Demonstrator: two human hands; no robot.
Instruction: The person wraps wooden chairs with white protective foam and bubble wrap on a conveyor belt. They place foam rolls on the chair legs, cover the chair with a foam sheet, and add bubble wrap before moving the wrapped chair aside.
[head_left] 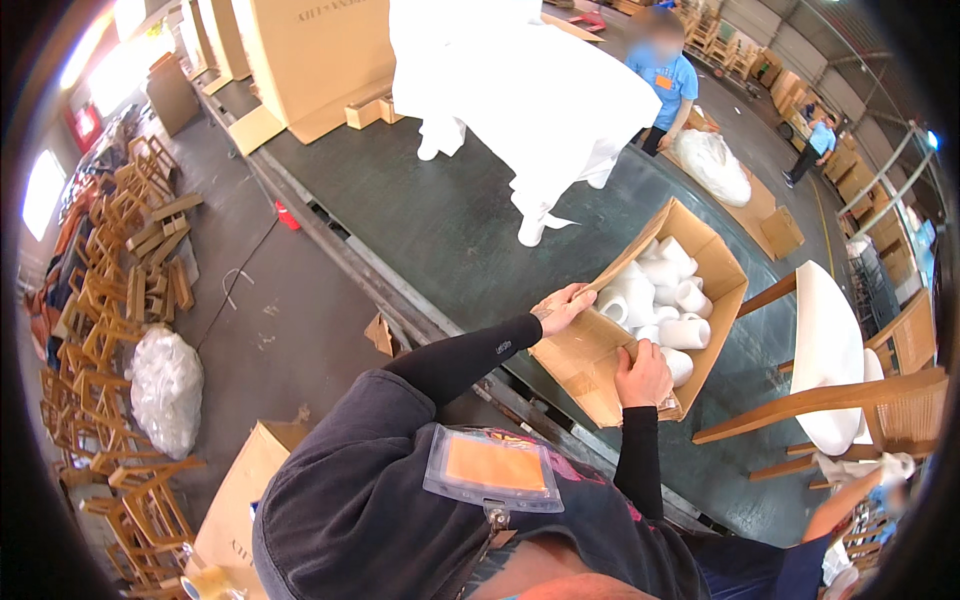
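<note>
An open cardboard box stands on the dark green work surface in front of me, tilted slightly in the view. Several white, hollow, cup-like foam pieces lie loose inside it. My left hand is closed over the box's left rim, thumb and fingers on either side of the cardboard. On the near rim, my right hand is closed around the cardboard edge, its knuckles beside the foam pieces. Part of the right hand's grip is hidden by the hand itself.
White-wrapped furniture stands on the dark conveyor surface beyond the box. A wooden chair with a white seat is at the right. A co-worker stands across the conveyor; another person's arm reaches in at lower right.
</note>
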